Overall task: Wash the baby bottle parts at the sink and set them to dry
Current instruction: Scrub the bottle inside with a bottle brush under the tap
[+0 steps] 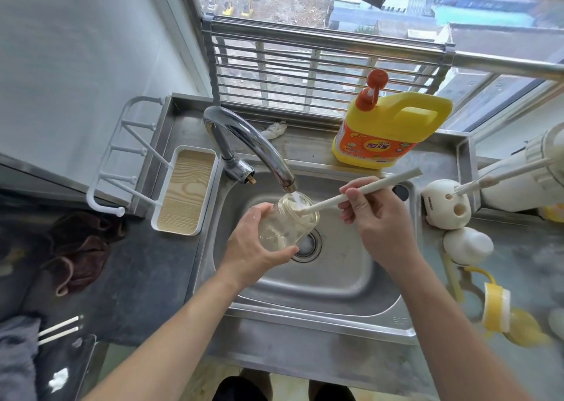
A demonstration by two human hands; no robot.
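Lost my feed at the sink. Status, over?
Left hand grips bottle under running tap. Right hand holds brush, tip in bottle mouth. Nothing in the way.

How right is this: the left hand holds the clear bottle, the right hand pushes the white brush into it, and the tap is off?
Not quite. The head view shows water running from the tap into the bottle. The left hand does hold it, and the right hand pushes the white brush in.

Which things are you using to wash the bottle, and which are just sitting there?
In use: clear bottle in left hand; brush in right hand; running tap; sink.
Lying about: brown cloth; wooden tray; white rag behind the tap.
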